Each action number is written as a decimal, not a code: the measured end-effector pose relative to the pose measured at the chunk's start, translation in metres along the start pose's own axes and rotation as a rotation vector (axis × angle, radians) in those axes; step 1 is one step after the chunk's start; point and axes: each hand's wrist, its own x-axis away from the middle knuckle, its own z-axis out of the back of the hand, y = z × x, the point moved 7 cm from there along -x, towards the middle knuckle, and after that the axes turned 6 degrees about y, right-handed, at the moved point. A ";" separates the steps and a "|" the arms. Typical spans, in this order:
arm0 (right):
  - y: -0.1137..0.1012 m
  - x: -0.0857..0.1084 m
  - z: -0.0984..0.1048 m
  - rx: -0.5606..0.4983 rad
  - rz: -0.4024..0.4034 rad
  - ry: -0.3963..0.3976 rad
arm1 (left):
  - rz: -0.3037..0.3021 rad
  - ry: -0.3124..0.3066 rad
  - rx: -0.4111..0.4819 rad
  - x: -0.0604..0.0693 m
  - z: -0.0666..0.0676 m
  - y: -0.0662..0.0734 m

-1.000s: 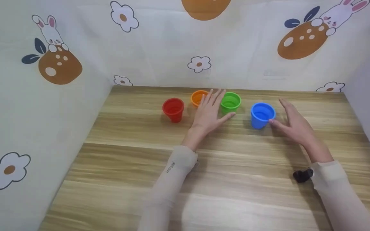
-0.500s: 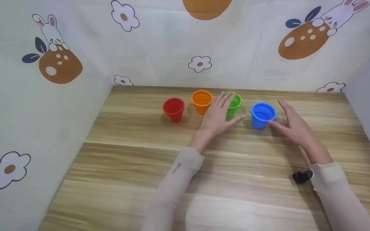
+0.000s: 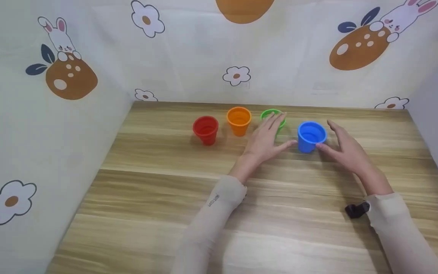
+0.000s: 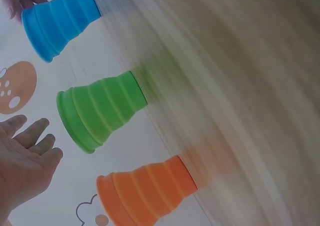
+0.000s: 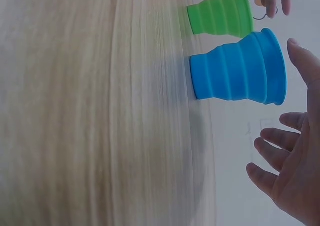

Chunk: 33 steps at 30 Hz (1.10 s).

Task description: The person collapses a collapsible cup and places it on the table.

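Four ribbed cups stand upright in a loose row: red (image 3: pixel 205 131), orange (image 3: pixel 239 121), green (image 3: pixel 268 112) and blue (image 3: pixel 310 139). My left hand (image 3: pixel 264 141) hovers in front of the green cup (image 4: pixel 102 111) with fingers extended, hiding part of it in the head view. Its thumb points toward the blue cup. In the left wrist view that hand is apart from the green cup. Just right of the blue cup (image 5: pixel 240 68) is my right hand (image 3: pixel 346 150), fingers spread, thumb near the rim; it holds nothing.
The cups stand on a wood-grain table (image 3: pixel 158 213) near its back edge. Behind and at the left are pale walls (image 3: pixel 188 49) printed with flowers and rabbits. A black device (image 3: pixel 357 209) sits at my right cuff.
My left hand has moved right, from between the orange and green cups to in front of the green one, uncovering the orange cup. The right hand has barely shifted.
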 end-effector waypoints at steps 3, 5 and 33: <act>-0.001 -0.001 0.000 -0.007 0.009 -0.001 | -0.008 0.004 0.034 0.000 -0.002 0.004; -0.001 -0.001 0.000 -0.013 0.015 -0.002 | -0.009 -0.002 0.052 0.000 -0.002 0.006; -0.002 0.000 -0.006 -0.134 0.083 0.027 | 0.004 -0.079 0.243 0.000 -0.023 0.027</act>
